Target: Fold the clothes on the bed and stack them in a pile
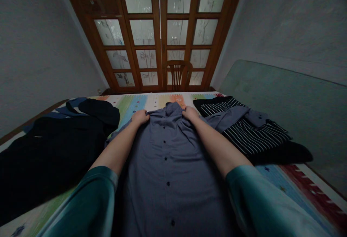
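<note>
A grey-blue button-up shirt (165,164) lies front side up before me, its collar (173,109) at the far end and dark buttons running down the middle. My left hand (140,117) is closed on the shirt's left shoulder, as I see it. On the other side of the collar, my right hand (190,113) grips the opposite shoulder. One sleeve (235,116) stretches out to the right, across a black-and-white striped garment (255,136). The other sleeve is mostly hidden behind my left forearm.
Dark clothes (54,146) are heaped on the left. Under everything is a multicoloured patterned cover (135,103). A pale green mattress or board (284,99) leans along the right wall. Beyond the far edge stand a wooden chair (179,71) and wood-framed glass doors (161,34).
</note>
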`<state>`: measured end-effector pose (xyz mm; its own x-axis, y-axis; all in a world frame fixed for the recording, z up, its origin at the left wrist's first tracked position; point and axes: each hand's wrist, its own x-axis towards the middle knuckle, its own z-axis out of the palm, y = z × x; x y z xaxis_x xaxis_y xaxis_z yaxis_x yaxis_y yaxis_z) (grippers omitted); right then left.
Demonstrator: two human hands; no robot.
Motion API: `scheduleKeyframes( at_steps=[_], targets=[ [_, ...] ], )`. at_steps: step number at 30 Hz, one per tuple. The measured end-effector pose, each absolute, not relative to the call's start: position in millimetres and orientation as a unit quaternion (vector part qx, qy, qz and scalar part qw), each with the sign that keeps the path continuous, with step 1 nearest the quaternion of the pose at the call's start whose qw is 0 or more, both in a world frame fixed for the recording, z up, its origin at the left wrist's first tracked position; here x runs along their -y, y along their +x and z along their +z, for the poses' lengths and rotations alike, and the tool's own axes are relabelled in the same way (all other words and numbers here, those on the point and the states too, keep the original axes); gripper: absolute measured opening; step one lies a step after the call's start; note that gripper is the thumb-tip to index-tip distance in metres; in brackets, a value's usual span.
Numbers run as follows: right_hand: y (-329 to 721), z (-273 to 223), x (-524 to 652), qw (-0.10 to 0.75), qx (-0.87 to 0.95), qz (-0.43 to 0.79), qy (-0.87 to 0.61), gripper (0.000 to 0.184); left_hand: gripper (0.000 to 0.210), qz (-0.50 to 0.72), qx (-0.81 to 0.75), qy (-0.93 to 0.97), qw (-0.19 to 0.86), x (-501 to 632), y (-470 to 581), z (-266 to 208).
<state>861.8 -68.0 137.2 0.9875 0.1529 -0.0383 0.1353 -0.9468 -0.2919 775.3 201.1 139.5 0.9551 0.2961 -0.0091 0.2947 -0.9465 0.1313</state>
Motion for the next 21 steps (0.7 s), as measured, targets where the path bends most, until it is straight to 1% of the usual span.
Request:
scheduleKeyframes(
  at_steps=[2, 4, 5, 6, 8, 11, 12, 15, 18, 21],
  targets=[
    [863, 140, 63, 0.138, 0.063, -0.017, -0.988, 0.039, 0.047, -0.021, -0.107, 0.985, 0.133, -200, 778, 142],
    [864, 138, 60, 0.121, 0.075, -0.017, -0.990, 0.041, 0.050, -0.060, -0.057, 0.974, 0.211, -198, 780, 143],
    [864, 136, 60, 0.117, 0.085, -0.006, -0.989, 0.043, 0.048, -0.077, -0.040, 0.968, 0.235, -196, 781, 142],
    [864, 133, 60, 0.118, 0.097, 0.005, -0.988, 0.046, 0.044, -0.087, -0.032, 0.966, 0.240, -195, 781, 141],
    [865, 126, 61, 0.135, 0.115, 0.026, -0.984, 0.048, 0.044, -0.091, -0.035, 0.975, 0.197, -190, 782, 138],
    [867, 118, 60, 0.165, 0.122, 0.056, -0.977, 0.050, 0.057, -0.073, -0.057, 0.991, 0.099, -179, 783, 132],
    [868, 116, 60, 0.170, 0.118, 0.061, -0.976, 0.049, 0.058, -0.073, -0.056, 0.993, 0.078, -176, 783, 130],
    [872, 114, 60, 0.187, 0.119, 0.038, -0.974, 0.039, 0.044, -0.080, -0.049, 0.994, 0.052, -171, 787, 131],
    [876, 117, 62, 0.216, 0.111, -0.002, -0.970, 0.030, 0.034, -0.056, -0.092, 0.991, 0.077, -180, 796, 140],
    [881, 124, 60, 0.252, 0.078, -0.030, -0.964, 0.034, 0.031, -0.036, -0.163, 0.969, 0.182, -197, 809, 150]
  ],
)
